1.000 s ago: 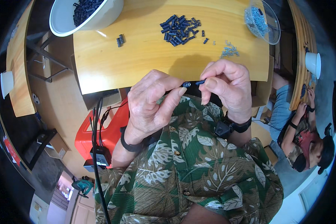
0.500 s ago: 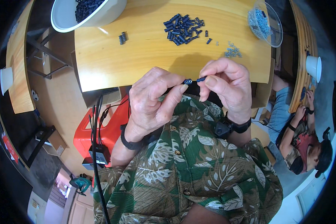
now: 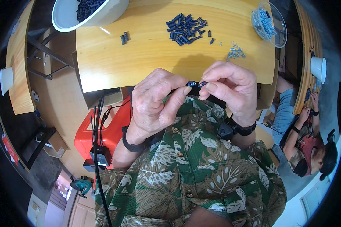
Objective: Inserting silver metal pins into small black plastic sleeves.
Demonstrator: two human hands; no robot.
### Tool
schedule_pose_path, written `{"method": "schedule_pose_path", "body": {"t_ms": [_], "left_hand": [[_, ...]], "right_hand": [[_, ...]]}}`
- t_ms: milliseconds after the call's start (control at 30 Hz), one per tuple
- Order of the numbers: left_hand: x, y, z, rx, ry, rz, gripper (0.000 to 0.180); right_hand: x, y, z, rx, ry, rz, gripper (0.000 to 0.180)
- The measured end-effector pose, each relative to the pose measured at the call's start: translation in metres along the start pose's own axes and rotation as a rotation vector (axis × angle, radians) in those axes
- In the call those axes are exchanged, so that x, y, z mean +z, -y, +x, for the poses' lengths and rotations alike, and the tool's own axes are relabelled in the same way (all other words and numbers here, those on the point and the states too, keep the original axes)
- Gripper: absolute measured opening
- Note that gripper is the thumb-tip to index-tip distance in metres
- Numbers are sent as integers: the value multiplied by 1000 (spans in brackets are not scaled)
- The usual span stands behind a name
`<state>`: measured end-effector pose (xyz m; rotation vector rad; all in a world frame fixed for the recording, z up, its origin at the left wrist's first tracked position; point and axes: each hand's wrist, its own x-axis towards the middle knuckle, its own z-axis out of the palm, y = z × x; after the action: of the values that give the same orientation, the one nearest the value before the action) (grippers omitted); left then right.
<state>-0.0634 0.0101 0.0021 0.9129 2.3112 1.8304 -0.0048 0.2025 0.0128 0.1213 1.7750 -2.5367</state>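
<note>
On my left, the white bowl (image 3: 111, 17) is cut off by the top edge, with dark parts (image 3: 90, 9) inside. My left fingers (image 3: 177, 99) pinch a dark fitting (image 3: 191, 83), half covered, before the worktop (image 3: 106, 64); beyond it, a dark heap (image 3: 185, 29) too jumbled to count. My right fingers (image 3: 218, 89) clamp a smaller dark piece (image 3: 201, 84), mostly hidden; whether the two touch, I can't tell. Farther right, silvery bits (image 3: 236, 52), blurry, then a clear tub (image 3: 279, 32).

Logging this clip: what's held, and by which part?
Left hand: a dark piece, by its left end. Right hand: another dark piece, by its right end.
</note>
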Motion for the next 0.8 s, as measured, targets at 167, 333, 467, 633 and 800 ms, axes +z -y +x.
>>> {"method": "schedule_pose_path", "body": {"t_ms": [167,333,467,633,800], "left_hand": [[-2,3,0,42,42,13,15],[0,-1,0,-5,7,7,16],[0,1,0,33,24,2,16],[-1,1,-1,53,59,26,16],[-1,-2,1,44,75,87,16]], "right_hand": [[0,0,0,23,-26,24,15],[-1,1,-2,33,-36,8,14],[1,4,-3,10,-70,-59,12],[4,6,-2,4,-66,-156,11],[4,10,-1,-20,-54,-298,12]]}}
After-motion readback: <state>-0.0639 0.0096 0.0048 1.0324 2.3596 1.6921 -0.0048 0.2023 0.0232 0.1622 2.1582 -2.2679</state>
